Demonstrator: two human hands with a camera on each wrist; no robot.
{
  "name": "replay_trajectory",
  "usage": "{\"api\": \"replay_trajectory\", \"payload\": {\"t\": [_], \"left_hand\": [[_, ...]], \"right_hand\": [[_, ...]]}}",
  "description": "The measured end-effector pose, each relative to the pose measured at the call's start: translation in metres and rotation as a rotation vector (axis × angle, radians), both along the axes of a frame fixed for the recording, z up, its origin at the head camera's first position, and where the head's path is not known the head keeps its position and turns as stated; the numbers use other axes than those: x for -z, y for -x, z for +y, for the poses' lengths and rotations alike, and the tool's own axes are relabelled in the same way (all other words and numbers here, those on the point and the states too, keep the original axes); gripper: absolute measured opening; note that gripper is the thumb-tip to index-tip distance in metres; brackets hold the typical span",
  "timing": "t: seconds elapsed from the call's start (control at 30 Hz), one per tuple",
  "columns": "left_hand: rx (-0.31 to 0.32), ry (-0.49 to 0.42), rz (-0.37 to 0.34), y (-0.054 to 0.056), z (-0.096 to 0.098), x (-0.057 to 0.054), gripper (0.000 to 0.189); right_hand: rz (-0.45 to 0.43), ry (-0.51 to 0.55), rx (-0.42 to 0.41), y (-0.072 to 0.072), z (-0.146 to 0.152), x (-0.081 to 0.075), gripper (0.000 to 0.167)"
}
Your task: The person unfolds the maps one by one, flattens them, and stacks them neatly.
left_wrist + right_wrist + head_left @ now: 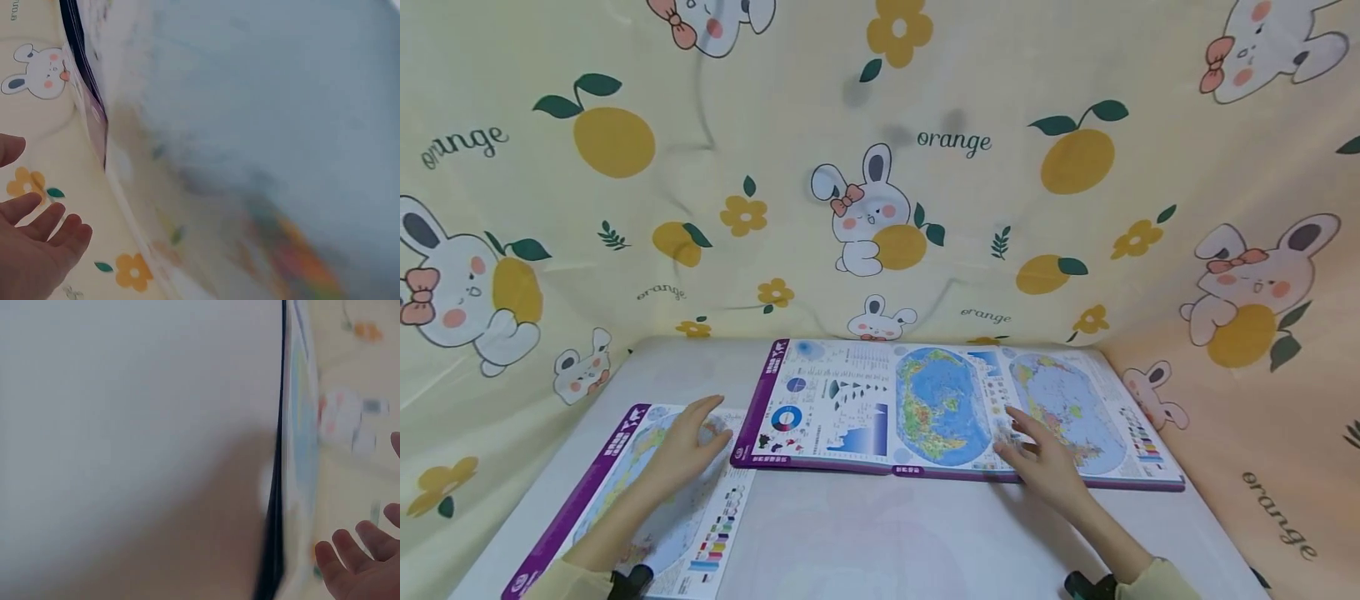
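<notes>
My left hand (683, 450) hovers over a purple-bordered world map sheet (707, 508) on the left of the table, its fingers loosely spread. In the left wrist view the left hand (44, 244) shows relaxed fingers with nothing between them. A second, wider map (842, 408) with a purple border lies across the back of the table, showing charts and two oval maps. Over the front edge of that wider map is my right hand (1045, 462), fingers apart and holding nothing. The right wrist view shows the right hand (362, 569) with fingers loosely extended beside the map's edge.
A white table (850, 533) carries both maps, and the wide map's left corner overlaps the left sheet. Behind and at the sides hangs a cream cloth (970, 192) printed with rabbits and oranges. Dark bands (632, 582) sit at both wrists.
</notes>
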State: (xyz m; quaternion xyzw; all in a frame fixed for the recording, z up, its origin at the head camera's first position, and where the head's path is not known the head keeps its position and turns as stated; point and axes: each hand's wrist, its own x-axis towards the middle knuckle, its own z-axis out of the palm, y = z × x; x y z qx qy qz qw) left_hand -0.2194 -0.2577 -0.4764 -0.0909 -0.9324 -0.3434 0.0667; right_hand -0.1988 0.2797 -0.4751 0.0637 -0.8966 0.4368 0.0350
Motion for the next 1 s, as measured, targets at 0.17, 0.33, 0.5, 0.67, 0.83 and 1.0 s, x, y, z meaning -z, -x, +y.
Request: {"api": "replay_trajectory", "payload": {"t": [0.17,0.33,0.5,0.67,0.83,1.0], "left_hand": [[-0.01,0.021,0.024,-0.016,-0.023,0.006,0.065],[-0.031,0.033,-0.03,-0.029,-0.052,0.008,0.069],[-0.048,0.065,-0.058,-0.039,-0.083,0.008,0.072],[-0.082,0.12,-0.08,-0.046,-0.107,0.011,0.075],[-0.107,0.207,-0.113,-0.05,-0.123,0.015,0.079],[-0.128,0.269,-0.169,-0.054,-0.132,0.02,0.086]], "right_hand": [[-0.065,0.122,-0.101,-0.004,-0.052,0.005,0.07],[-0.167,0.253,-0.224,-0.007,-0.108,0.006,0.067],[-0.241,0.332,-0.372,-0.013,-0.159,0.004,0.064],[-0.338,0.391,-0.457,-0.018,-0.203,0.009,0.063],[-0.453,0.428,-0.498,-0.024,-0.24,0.012,0.062],[-0.556,0.522,-0.541,-0.027,-0.268,0.015,0.061]]}}
